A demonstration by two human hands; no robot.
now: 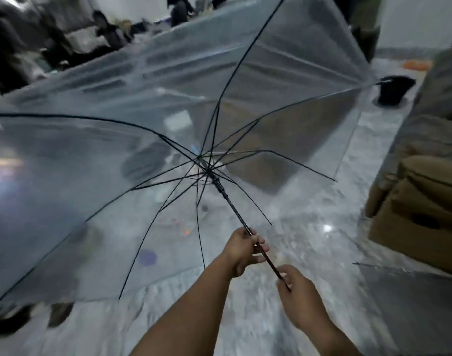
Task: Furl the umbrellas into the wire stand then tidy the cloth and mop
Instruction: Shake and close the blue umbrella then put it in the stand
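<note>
Nearest the camera, two bare forearms reach forward over a pale, glossy marble-patterned floor (309,227). The right hand (298,286) is the closer one, at lower right of centre; its fingers are curled round the near end of a thin black shaft (245,224), and the handle itself is hidden inside the grip. The left hand (242,249) sits just beyond and to the left, higher on the same shaft, with thumb and fingers wrapped around it. Both hands therefore grip the shaft, a short length of it showing between them.

The shaft runs up and to the left from the hands to the hub of a transparent umbrella (117,111). The umbrella is fully open, held off the floor and tilted so that its inner side faces the camera. Black ribs and stretchers radiate from the hub; the clear canopy fills the left and centre of the view and reaches the top edge. Objects seen through the canopy are blurred and cannot be identified.

At near right, the edge of a second clear canopy (399,278) lies on the floor. Beyond it, at right, stand brown cardboard boxes (412,214). Farther right, a black container (393,91) stands on the floor; its type cannot be determined. At far left, blurred seated people (109,29) are visible.
</note>
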